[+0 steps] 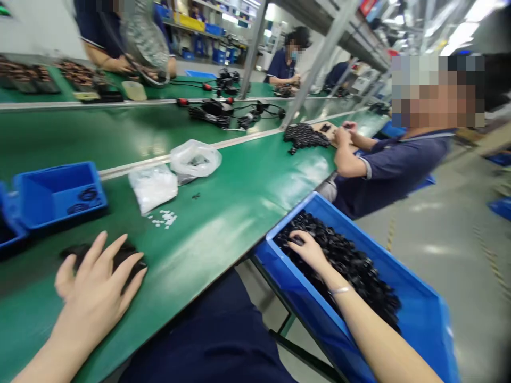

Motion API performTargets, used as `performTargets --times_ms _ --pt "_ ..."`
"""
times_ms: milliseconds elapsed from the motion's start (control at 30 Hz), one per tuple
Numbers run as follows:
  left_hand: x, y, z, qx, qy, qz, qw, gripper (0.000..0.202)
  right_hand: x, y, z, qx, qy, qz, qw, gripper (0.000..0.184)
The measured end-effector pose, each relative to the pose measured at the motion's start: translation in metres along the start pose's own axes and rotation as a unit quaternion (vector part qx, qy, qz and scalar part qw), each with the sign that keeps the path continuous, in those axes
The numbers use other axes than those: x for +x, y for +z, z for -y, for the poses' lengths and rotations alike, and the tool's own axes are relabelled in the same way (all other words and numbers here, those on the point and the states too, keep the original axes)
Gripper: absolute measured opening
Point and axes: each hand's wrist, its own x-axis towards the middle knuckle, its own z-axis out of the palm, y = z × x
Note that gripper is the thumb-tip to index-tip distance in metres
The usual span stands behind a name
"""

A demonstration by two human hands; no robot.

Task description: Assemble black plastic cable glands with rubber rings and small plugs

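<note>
At the far left, just beyond the left hand, 2 blue plastic bins (59, 194) sit on the green tabletop (239, 223); the nearer one holds a few black rubber rings (88, 194) on its floor. The left hand (93, 290) lies palm down with its fingers spread, open over a small heap of black parts (130, 255) on the tabletop, touching them, though whether it has hold of any is hidden. Ahead and to the right of that hand lie a clear plastic bag of white pieces (153, 187), a scatter of small white discs (163, 218) just beside it, and a second, knotted plastic bag (195, 158). Further ahead, a bundle of black cables (211, 113) lies on the far side of a metal rail (167, 158). The right hand (307, 250), with a thin bracelet (341, 290) on its wrist, reaches into a blue bin (343, 298) at the tabletop's edge, its fingers loosely curled on a deep pile of black rings (343, 255); any grip is impossible to tell. Ahead of the right hand, a seated co-worker's hands (344, 139) work beside a black heap (305, 138).
</note>
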Motion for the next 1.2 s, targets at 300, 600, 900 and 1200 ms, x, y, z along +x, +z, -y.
performTargets --times_ms 300,600,900,1200 --pt "-0.011 -0.029 0.02 0.1 -0.105 0.032 0.989 0.066 0.007 -0.055 -0.016 0.301 0.186 -0.14 0.925 0.04" --pt "-0.01 -0.03 0.015 0.033 -0.15 0.044 0.987 0.105 -0.014 0.008 0.213 0.362 -0.09 0.128 0.919 0.029" --pt "-0.026 -0.037 0.029 -0.012 -0.18 -0.003 0.984 0.12 -0.027 0.152 0.391 0.126 -0.532 0.208 0.811 0.035" --pt "-0.028 -0.039 0.057 -0.002 -0.235 -0.017 0.972 0.095 -0.025 0.17 0.413 0.15 -0.612 0.164 0.759 0.05"
